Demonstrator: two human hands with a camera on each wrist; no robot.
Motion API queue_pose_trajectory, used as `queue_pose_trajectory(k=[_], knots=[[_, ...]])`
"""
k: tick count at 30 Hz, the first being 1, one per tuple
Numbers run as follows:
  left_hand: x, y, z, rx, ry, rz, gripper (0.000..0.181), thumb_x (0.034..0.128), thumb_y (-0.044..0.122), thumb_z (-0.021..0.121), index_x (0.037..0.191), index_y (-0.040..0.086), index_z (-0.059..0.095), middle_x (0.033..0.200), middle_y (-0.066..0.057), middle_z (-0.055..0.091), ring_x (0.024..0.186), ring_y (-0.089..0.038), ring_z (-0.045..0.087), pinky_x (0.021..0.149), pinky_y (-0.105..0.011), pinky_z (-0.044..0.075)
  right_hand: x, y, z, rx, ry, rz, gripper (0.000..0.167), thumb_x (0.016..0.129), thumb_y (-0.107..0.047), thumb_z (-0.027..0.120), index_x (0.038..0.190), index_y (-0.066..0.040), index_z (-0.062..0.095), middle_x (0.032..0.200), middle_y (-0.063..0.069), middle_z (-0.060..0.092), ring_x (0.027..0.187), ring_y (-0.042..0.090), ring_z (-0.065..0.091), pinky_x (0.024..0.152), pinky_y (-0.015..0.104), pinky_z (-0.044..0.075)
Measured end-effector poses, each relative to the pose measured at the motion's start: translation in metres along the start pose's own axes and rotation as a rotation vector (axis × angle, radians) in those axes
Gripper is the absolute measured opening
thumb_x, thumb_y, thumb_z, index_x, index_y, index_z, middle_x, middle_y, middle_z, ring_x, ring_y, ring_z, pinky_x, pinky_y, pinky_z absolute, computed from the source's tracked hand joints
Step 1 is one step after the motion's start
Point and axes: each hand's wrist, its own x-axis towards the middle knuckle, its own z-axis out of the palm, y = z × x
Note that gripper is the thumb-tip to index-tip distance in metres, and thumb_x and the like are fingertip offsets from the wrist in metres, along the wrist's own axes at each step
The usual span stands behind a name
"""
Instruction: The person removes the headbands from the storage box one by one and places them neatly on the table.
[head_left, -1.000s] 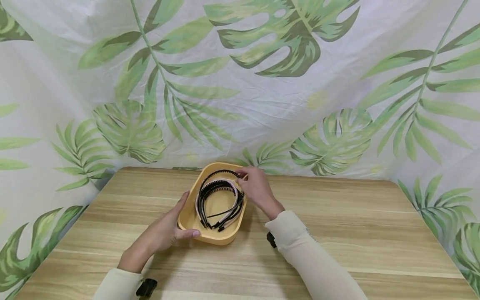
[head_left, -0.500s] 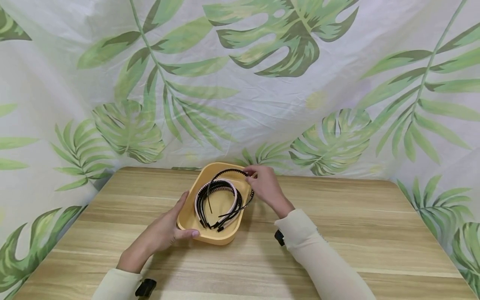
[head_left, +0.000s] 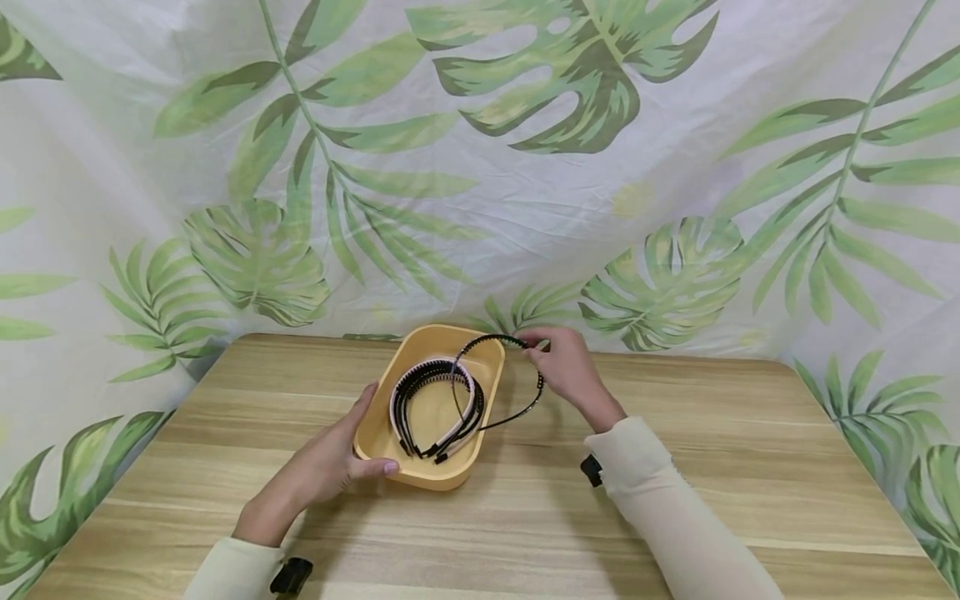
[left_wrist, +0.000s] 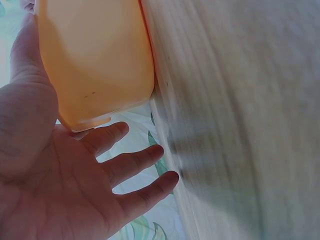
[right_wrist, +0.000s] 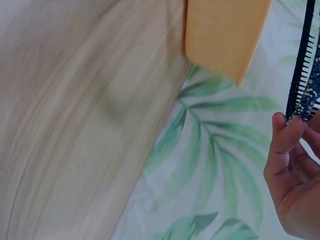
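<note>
A yellow rounded bin (head_left: 435, 482) stands on the table in the head view. Inside it lie several nested headbands (head_left: 417, 382), black and pale pink ones with teeth. My left hand (head_left: 330, 458) rests against the bin's near left corner, thumb over the near rim. In the left wrist view its other fingers (left_wrist: 135, 167) are straight and spread beside the bin. My right hand (head_left: 566, 367) pinches a thin black toothed headband (head_left: 491, 337) near its top, over the bin's right rim. Glittery beads show on this headband (right_wrist: 306, 85) in the right wrist view.
The wooden table (head_left: 712, 467) extends on both sides of the bin. A leaf-printed white cloth (head_left: 525, 208) hangs behind the table's back edge, close to the bin's far end. Each sleeve carries a small black device (head_left: 292, 575) near the wrist.
My right hand has moved right, lifting the black headband from among the others and partly across the bin's right rim. The left hand and the bin have stayed in place.
</note>
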Motion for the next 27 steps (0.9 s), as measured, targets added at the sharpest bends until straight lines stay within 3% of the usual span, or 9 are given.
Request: queue_pose_trajectory(k=[4,13,27], knots=[[0.0,0.0,0.0,-0.003,-0.004,-0.001,0.128,0.0819,0.049,0.086,0.169,0.008,0.002,0.153,-0.036,0.048,0.128,-0.039,0.062,0.11,-0.063,0.043,-0.002,0.009,-0.011,-0.015,-0.006,0.02,0.026,0.099,-0.002,0.068,0.124,-0.002,0.076,0.113,0.018,0.075,0.088,0.03,0.069,0.06,0.028,0.044],[0.0,0.0,0.0,-0.002,-0.013,-0.016,0.129,0.0813,0.05,0.086,0.169,0.008,0.002,0.154,-0.036,0.048,0.127,-0.037,0.062,0.11,-0.063,0.043,-0.001,0.033,-0.032,-0.067,-0.009,0.049,0.024,0.101,-0.005,0.066,0.122,-0.001,0.077,0.118,0.019,0.075,0.091,0.031,0.07,0.067,0.031,0.05],[0.001,-0.003,-0.001,0.002,-0.004,-0.018,0.127,0.0823,0.051,0.085,0.17,0.009,0.002,0.15,-0.034,0.053,0.126,-0.036,0.063,0.111,-0.062,0.042,0.002,0.066,-0.037,-0.087,-0.038,0.097,0.024,0.101,-0.003,0.063,0.12,0.001,0.077,0.126,0.023,0.074,0.105,0.039,0.071,0.076,0.039,0.056]])
